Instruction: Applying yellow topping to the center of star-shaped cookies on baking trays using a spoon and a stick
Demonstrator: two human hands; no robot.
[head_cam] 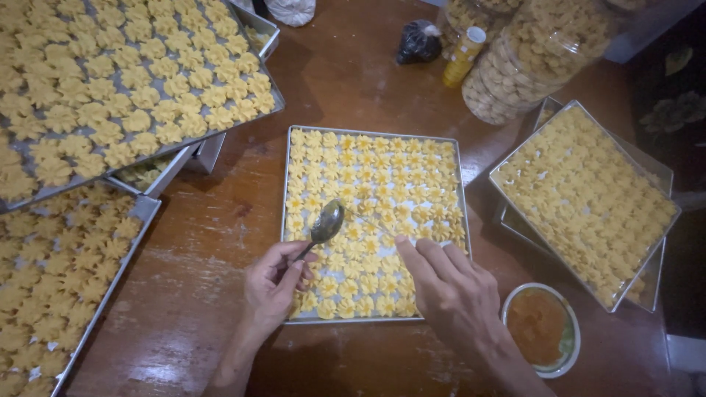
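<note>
Four baking trays of flower-shaped yellow cookies are spread over a brown wooden table (pixel 213 294), and the central tray (pixel 373 134) is the one under both hands; it lies straight ahead, its near edge just past the wrists and its long sides running from near to far. A stacked tray (pixel 220 132) of paler cookies is seen at far left, a further tray (pixel 125 250) at near left, and a tilted tray (pixel 581 110) at right, resting on another. Large clear jars (pixel 515 66) packed with cookies are set at the far right, with a small yellow bottle (pixel 463 55) and a dark knotted bag (pixel 418 40) beside them. A green-rimmed bowl (pixel 570 342) of orange paste sits at near right, just beside the right forearm. The left hand (pixel 276 283) is closed around the handle of a metal spoon (pixel 326 223), whose bowl is raised over the near-left cookies and whose long axis slants up to the right. The right hand (pixel 448 283) is pinched on a thin stick (pixel 371 223) that is pointed toward the spoon, its tip close to the spoon's bowl. Nothing is seen between either hand and the cookies (pixel 382 184) beneath; the near rows are closest, the far rows well apart from both hands
</note>
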